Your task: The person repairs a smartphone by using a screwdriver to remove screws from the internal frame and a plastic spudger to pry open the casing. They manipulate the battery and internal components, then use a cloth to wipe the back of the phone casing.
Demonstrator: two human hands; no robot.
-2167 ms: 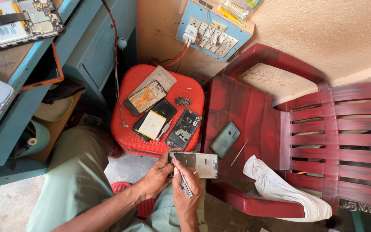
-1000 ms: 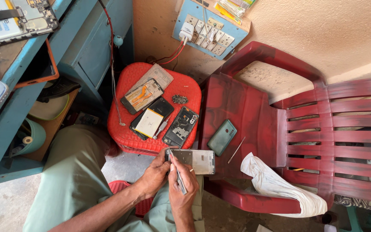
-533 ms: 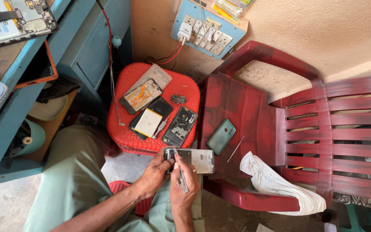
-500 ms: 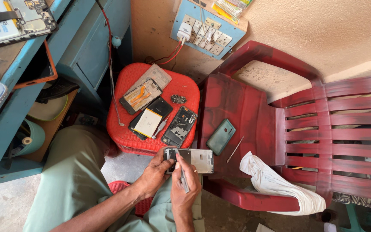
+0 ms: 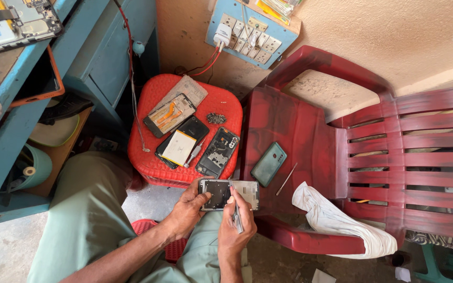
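Beside the red plastic chair (image 5: 310, 131) and the red stool (image 5: 226, 105), little has shifted over the last seconds: the opened phone (image 5: 229, 194) is still gripped above the lap by the left hand (image 5: 190, 209), while a thin tool (image 5: 236, 217) stays pinched in the right hand (image 5: 237, 230), its tip held at the phone's middle as before.

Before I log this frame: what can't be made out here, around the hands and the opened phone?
All in the head view:
- Tool tip: the right hand covers where its thin tool meets the opened phone.
- Phone's left edge: under the left hand fingers.
- Small parts pile on the red stool: too small to identify.
- Board at the top-left bench: cut by the frame edge.
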